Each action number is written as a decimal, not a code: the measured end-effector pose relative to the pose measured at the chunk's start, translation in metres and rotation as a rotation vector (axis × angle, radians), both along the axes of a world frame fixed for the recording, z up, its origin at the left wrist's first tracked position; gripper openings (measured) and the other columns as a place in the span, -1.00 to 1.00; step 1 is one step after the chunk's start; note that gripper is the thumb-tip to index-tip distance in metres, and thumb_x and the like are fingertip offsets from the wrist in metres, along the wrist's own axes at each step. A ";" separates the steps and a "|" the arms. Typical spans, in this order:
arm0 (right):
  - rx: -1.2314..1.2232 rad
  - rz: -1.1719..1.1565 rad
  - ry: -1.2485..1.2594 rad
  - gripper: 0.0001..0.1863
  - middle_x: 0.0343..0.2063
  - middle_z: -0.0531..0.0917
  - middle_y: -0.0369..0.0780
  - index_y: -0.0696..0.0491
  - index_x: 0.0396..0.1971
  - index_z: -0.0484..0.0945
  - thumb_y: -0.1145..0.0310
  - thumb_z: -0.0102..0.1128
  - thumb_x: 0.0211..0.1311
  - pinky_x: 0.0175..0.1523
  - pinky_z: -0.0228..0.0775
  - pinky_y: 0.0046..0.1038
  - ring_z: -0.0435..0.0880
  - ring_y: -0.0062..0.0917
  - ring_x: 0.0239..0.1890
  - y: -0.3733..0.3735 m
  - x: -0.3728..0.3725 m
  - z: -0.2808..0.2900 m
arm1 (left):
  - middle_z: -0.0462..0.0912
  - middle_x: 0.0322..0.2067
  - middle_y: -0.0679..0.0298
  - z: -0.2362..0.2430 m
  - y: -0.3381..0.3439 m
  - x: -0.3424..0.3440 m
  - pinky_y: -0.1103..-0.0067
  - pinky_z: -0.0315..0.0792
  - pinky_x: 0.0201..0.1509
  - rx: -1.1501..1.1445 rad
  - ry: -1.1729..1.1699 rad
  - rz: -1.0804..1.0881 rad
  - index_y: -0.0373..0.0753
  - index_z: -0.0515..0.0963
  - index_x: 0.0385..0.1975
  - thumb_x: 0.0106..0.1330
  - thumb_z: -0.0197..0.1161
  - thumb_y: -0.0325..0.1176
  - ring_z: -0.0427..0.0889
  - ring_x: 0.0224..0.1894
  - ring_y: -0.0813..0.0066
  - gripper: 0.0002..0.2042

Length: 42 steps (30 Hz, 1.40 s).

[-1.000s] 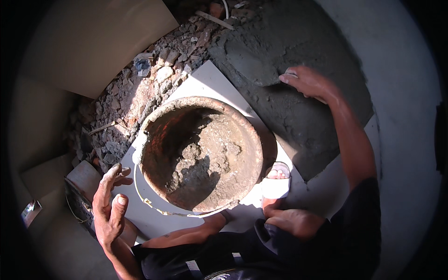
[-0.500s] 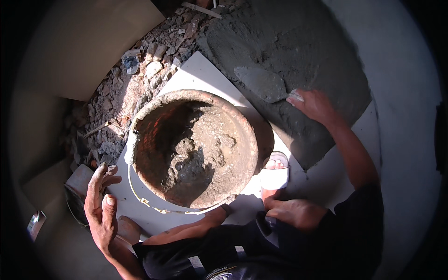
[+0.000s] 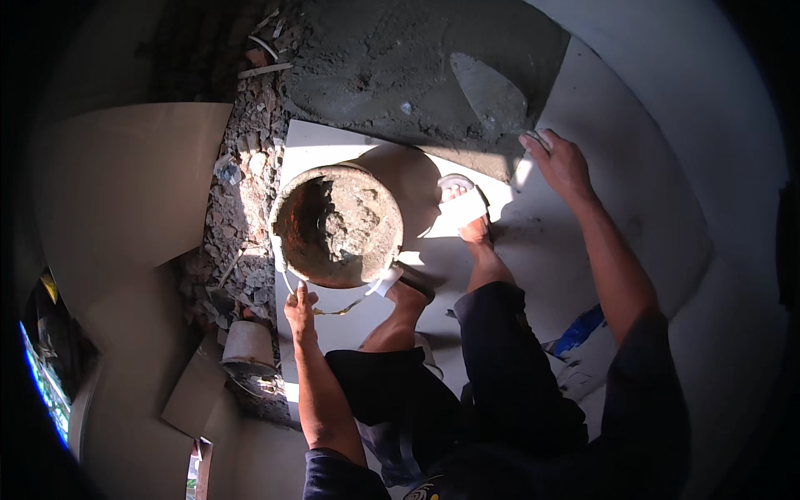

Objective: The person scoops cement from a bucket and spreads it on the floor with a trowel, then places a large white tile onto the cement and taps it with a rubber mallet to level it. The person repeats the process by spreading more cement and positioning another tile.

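My right hand [image 3: 557,158] grips a trowel by its handle, its pale blade [image 3: 487,92] lying on dark wet mortar [image 3: 367,54] spread over the floor. A round mortar-crusted bucket [image 3: 337,229] with lumpy grey mix inside stands on a white board [image 3: 321,142] below that patch. Beside the bucket's lower-left rim and wire handle is my left hand [image 3: 300,307], fingers loosely apart and partly bent; whether it touches the handle is unclear. My sandalled feet [image 3: 467,208] are to the right of and just below the bucket.
A strip of broken rubble [image 3: 246,204] runs along the left, beside large tan panels [image 3: 142,183] and a small pale bucket [image 3: 248,346]. A blue object [image 3: 579,329] lies near my right forearm. A pale curved surface [image 3: 683,100] fills the far right.
The view has swung round and widened, so the bucket looks smaller and higher. The trowel blade has turned more upright on the mortar. My left hand now appears closer to the bucket's handle.
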State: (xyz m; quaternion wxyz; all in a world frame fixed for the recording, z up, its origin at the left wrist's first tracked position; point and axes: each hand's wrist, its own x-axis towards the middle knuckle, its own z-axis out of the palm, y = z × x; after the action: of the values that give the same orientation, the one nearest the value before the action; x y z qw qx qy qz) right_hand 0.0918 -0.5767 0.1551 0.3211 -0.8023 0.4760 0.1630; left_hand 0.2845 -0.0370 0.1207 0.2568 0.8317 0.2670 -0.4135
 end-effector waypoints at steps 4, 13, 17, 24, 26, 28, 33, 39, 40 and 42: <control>-0.006 -0.344 -0.011 -0.46 -0.41 0.65 -0.05 0.16 -0.11 0.55 -0.08 0.13 0.27 -0.12 0.43 -0.32 0.63 -0.24 -0.30 0.015 -0.050 0.078 | 0.58 -0.53 0.21 0.056 -0.025 -0.008 0.42 0.55 -0.28 -0.375 -0.158 0.378 -0.31 0.48 -0.22 0.40 0.16 -0.10 0.63 -0.43 0.37 -0.67; 0.050 -1.105 -0.136 -0.55 -0.66 0.36 -0.39 0.09 -0.27 0.56 -0.06 0.18 0.28 -0.54 0.24 -0.58 0.35 -0.71 -0.66 0.215 -0.202 0.208 | 0.63 -0.27 0.22 0.102 -0.078 -0.043 0.30 0.52 -0.04 -0.779 0.073 0.672 -0.24 0.48 -0.14 0.51 -0.10 -0.07 0.63 -0.16 0.26 -0.65; 0.063 -1.252 -0.134 -0.61 -0.68 0.39 -0.38 0.11 -0.26 0.56 0.03 0.18 0.31 -0.57 0.24 -0.58 0.36 -0.71 -0.68 0.310 -0.234 0.219 | 0.62 -0.36 0.23 0.099 -0.069 -0.035 0.27 0.51 -0.05 -0.788 0.117 0.593 -0.20 0.48 -0.29 0.50 -0.12 -0.02 0.64 -0.17 0.15 -0.62; 0.272 -1.445 -0.189 -0.61 -0.66 0.42 -0.37 0.16 -0.18 0.56 0.08 0.16 0.34 -0.58 0.26 -0.57 0.37 -0.71 -0.68 0.416 -0.270 0.223 | 0.54 -0.07 0.20 0.083 -0.107 -0.029 0.50 0.52 -0.04 -0.797 0.008 0.277 -0.25 0.45 0.01 0.41 -0.02 0.00 0.56 -0.08 0.39 -0.57; 0.314 -1.535 -0.222 -0.60 -0.63 0.46 -0.35 0.16 -0.15 0.55 0.08 0.15 0.35 -0.55 0.29 -0.58 0.39 -0.71 -0.66 0.442 -0.283 0.231 | 0.50 -0.25 0.27 0.088 -0.122 -0.048 0.54 0.50 -0.19 -0.753 -0.062 0.187 -0.20 0.44 -0.04 0.43 -0.06 -0.01 0.49 -0.28 0.43 -0.61; 0.373 -1.562 -0.210 -0.59 -0.62 0.47 -0.34 0.16 -0.14 0.55 0.07 0.13 0.35 -0.54 0.31 -0.57 0.40 -0.71 -0.65 0.456 -0.304 0.237 | 0.40 -0.55 0.39 0.098 -0.144 -0.082 0.57 0.43 -0.40 -0.645 -0.044 0.297 -0.08 0.41 -0.13 0.46 -0.12 0.08 0.31 -0.59 0.50 -0.64; 0.359 -1.551 -0.138 -0.55 -0.62 0.51 -0.28 0.16 -0.14 0.56 0.02 0.09 0.34 -0.53 0.34 -0.54 0.43 -0.67 -0.66 0.477 -0.359 0.255 | 0.35 -0.53 0.35 0.165 -0.163 -0.170 0.53 0.50 -0.31 -0.714 0.031 0.174 -0.18 0.36 -0.25 0.50 -0.13 0.00 0.38 -0.51 0.46 -0.66; 0.305 -1.725 -0.121 -0.57 -0.66 0.49 -0.28 0.17 -0.16 0.57 0.04 0.10 0.32 -0.54 0.35 -0.54 0.45 -0.64 -0.67 0.507 -0.398 0.248 | 0.36 -0.45 0.38 0.181 -0.176 -0.263 0.48 0.53 -0.27 -0.712 0.343 -0.016 -0.13 0.33 -0.23 0.48 -0.07 0.02 0.43 -0.47 0.48 -0.68; 0.336 -1.788 -0.113 -0.57 -0.66 0.49 -0.28 0.16 -0.17 0.57 0.04 0.10 0.32 -0.54 0.35 -0.54 0.45 -0.64 -0.67 0.514 -0.401 0.247 | 0.36 -0.44 0.39 0.174 -0.177 -0.281 0.47 0.53 -0.28 -0.641 0.357 -0.021 -0.13 0.32 -0.26 0.47 -0.06 0.00 0.43 -0.47 0.50 -0.70; 0.360 -1.895 -0.108 -0.57 -0.66 0.49 -0.29 0.16 -0.18 0.58 0.04 0.11 0.31 -0.54 0.35 -0.54 0.44 -0.65 -0.67 0.529 -0.403 0.249 | 0.34 -0.47 0.41 0.159 -0.183 -0.317 0.47 0.54 -0.29 -0.665 0.336 -0.286 -0.11 0.31 -0.32 0.47 -0.04 -0.02 0.42 -0.50 0.51 -0.72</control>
State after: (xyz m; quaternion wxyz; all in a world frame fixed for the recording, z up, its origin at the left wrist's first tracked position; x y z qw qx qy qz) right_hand -0.3116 -0.0473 0.4036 0.4588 -0.0304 0.8784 -0.1304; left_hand -0.0324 -0.2203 0.2796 0.4045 0.6530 0.0384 -0.6392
